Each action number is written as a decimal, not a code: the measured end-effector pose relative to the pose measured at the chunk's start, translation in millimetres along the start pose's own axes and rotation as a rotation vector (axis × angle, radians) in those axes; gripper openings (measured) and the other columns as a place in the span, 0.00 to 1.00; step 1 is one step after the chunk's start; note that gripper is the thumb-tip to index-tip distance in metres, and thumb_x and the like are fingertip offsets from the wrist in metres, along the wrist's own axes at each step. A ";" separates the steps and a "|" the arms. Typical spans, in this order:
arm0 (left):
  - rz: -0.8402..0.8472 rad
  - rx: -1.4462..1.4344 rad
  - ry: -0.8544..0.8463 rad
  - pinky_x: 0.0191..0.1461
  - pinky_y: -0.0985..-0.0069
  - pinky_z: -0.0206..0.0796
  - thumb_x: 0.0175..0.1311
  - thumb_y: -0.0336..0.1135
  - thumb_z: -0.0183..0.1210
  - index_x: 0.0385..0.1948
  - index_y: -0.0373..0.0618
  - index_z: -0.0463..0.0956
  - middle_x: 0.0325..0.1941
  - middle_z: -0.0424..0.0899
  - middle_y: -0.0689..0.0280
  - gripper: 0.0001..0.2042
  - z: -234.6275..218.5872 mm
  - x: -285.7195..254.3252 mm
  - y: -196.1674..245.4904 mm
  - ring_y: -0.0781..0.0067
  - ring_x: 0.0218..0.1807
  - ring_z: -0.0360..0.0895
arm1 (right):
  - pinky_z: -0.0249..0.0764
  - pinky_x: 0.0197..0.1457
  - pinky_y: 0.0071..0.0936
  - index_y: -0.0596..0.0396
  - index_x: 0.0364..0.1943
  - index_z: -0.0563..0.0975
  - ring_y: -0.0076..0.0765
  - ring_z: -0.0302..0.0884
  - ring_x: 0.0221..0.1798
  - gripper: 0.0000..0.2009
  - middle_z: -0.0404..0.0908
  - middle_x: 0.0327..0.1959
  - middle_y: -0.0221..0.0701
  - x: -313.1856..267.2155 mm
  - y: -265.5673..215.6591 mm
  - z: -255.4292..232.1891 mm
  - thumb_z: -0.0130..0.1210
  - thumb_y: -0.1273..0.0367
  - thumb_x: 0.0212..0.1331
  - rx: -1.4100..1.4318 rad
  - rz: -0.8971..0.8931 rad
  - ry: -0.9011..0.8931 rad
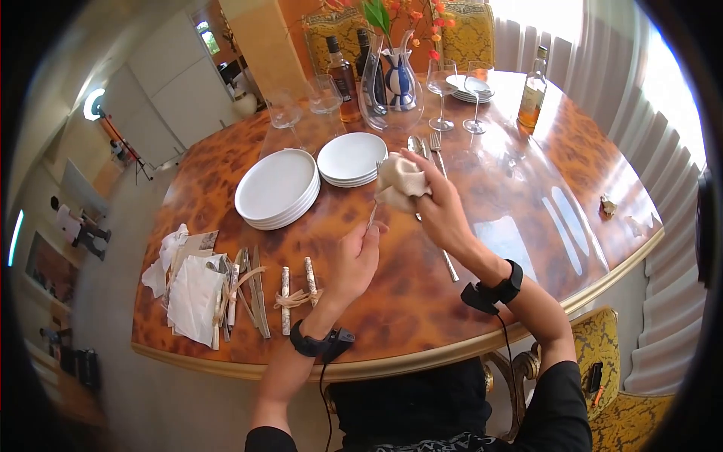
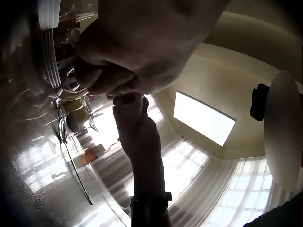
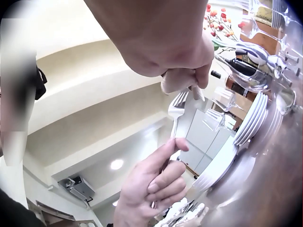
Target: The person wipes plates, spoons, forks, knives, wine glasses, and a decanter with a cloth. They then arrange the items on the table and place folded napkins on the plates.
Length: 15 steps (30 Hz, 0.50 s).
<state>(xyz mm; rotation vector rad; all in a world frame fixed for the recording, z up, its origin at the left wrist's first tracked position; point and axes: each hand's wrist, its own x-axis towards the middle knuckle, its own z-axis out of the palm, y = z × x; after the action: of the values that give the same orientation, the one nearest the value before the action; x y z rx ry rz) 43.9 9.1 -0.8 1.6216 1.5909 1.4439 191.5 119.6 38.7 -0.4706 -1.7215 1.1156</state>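
Observation:
My left hand (image 1: pixel 358 260) pinches a metal fork (image 3: pixel 176 113) by its handle, with the tines pointing up in the right wrist view. My right hand (image 1: pixel 440 211) grips a crumpled beige cloth (image 1: pixel 404 181) right at the tine end. In the right wrist view the cloth (image 3: pixel 179 81) bunches under the right hand, just above the tines. Dark and close in the left wrist view, the left hand (image 2: pixel 137 47) hides the fork. Beyond the cloth, a spoon (image 1: pixel 413 143) and another fork (image 1: pixel 436 143) lie on the glossy table (image 1: pixel 376 316).
Two stacks of white plates (image 1: pixel 276 184) stand left of the hands. White napkins (image 1: pixel 196 297), knives (image 1: pixel 260 294) and ribbon-tied patterned handles (image 1: pixel 285 301) lie front left. Wine glasses (image 1: pixel 442 90), a glass decanter (image 1: pixel 373 98) and bottles (image 1: pixel 533 90) line the far side.

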 end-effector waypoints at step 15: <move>-0.341 -1.167 -0.138 0.60 0.66 0.64 0.72 0.49 0.35 0.60 0.46 0.66 0.58 0.75 0.65 0.23 -39.0 2.7 -7.8 0.66 0.59 0.72 | 0.51 0.74 0.58 0.60 0.69 0.58 0.54 0.49 0.76 0.40 0.57 0.72 0.49 -24.8 10.1 62.5 0.59 0.77 0.46 -0.784 -0.371 -0.419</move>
<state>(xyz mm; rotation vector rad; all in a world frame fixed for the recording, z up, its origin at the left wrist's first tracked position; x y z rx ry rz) 5.9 0.2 7.2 0.6887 0.6072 1.5370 145.2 77.6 11.8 -0.3696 -2.4827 0.2414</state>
